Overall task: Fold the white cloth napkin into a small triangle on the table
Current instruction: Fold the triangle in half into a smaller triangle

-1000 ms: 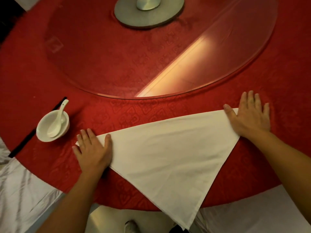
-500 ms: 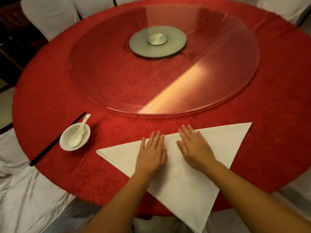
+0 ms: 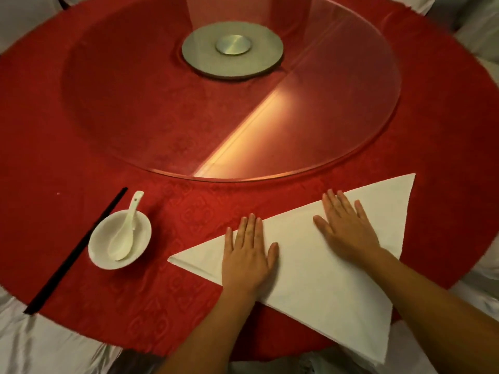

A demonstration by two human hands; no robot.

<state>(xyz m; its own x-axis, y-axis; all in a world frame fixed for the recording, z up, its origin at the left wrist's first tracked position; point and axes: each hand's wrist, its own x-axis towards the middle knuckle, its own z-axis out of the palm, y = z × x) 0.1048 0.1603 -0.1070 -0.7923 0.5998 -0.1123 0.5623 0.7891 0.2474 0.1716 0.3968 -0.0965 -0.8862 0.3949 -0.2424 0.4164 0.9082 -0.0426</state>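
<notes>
Palms lie flat: left hand [image 3: 247, 253] and right hand [image 3: 348, 228] press the napkin [image 3: 318, 279], gripping nothing, apparently smoothing the large triangle at table's [image 3: 67, 163] five o'clock.

Single view only, from the camera on my head; no second view to overlap with. It looks forward and steeply down over the near edge of the round table [image 3: 442, 147], wide-angle, so the rim bows. Near field: my left hand [image 3: 247, 255] and right hand [image 3: 347, 229], forearms entering from the bottom. Far field: glass turntable [image 3: 135, 103], cut off at the top edge.
</notes>
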